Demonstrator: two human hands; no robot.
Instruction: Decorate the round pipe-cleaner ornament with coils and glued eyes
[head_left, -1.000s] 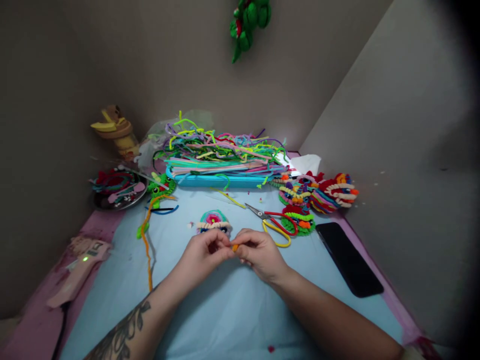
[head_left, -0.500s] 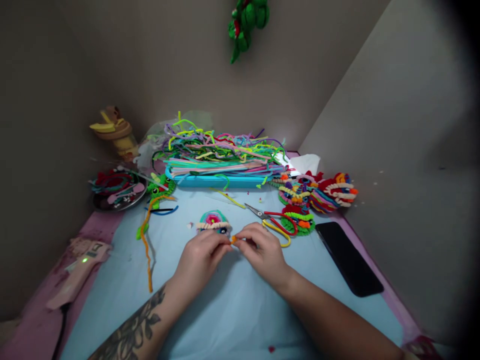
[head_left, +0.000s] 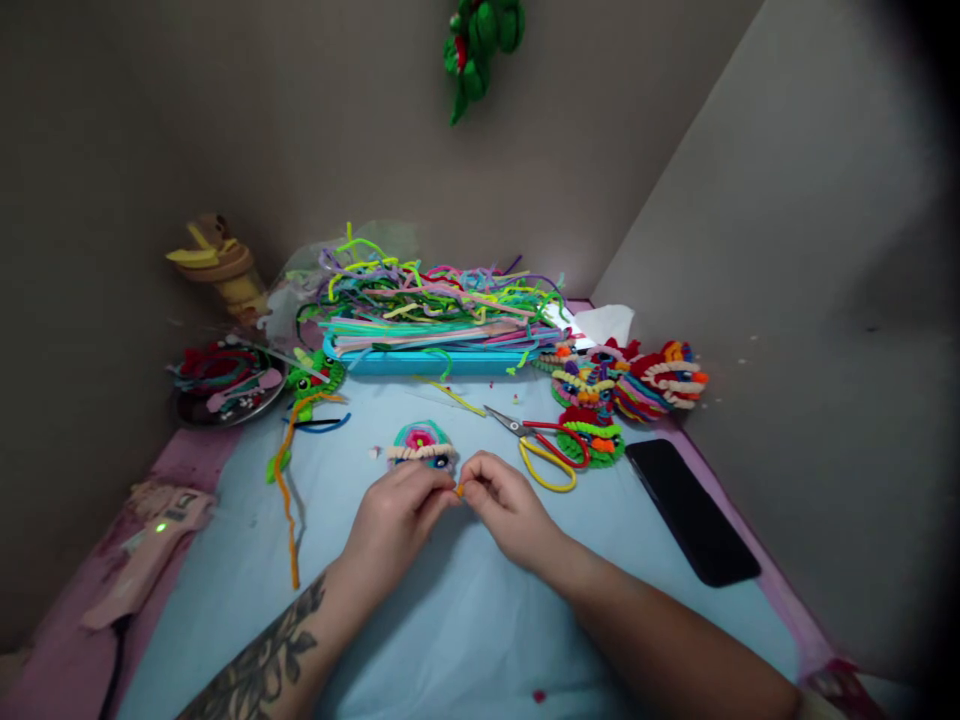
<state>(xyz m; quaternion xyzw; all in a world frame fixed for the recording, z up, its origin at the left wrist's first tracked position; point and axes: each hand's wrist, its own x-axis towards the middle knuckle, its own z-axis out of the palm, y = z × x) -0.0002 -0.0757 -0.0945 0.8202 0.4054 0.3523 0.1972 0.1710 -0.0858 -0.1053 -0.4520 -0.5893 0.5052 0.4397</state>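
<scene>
A small orange piece of pipe cleaner (head_left: 460,491) is pinched between the fingertips of both hands, mostly hidden by them. My left hand (head_left: 401,510) holds it from the left, thumb and fingers pressed together. From the right, my right hand (head_left: 506,505) closes on it in the same way. Just beyond the fingers lies a round pipe-cleaner figure (head_left: 421,445) with a pink centre, a cream band and a dark eye; its lower edge is partly covered by my left hand. Scissors (head_left: 536,440) with red and yellow handles lie open behind my right hand.
A blue tray (head_left: 442,365) heaped with pipe cleaners (head_left: 442,290) stands at the back. Finished figures (head_left: 592,440) and a black phone (head_left: 694,510) lie right. At left are a metal bowl (head_left: 262,405), an orange pipe cleaner (head_left: 285,490), a pink glue gun (head_left: 150,555) and a tumbler (head_left: 225,270).
Both hands have drawn slightly closer together around the orange piece, and less of it shows. The whole view has shifted a little, so everything sits slightly further left.
</scene>
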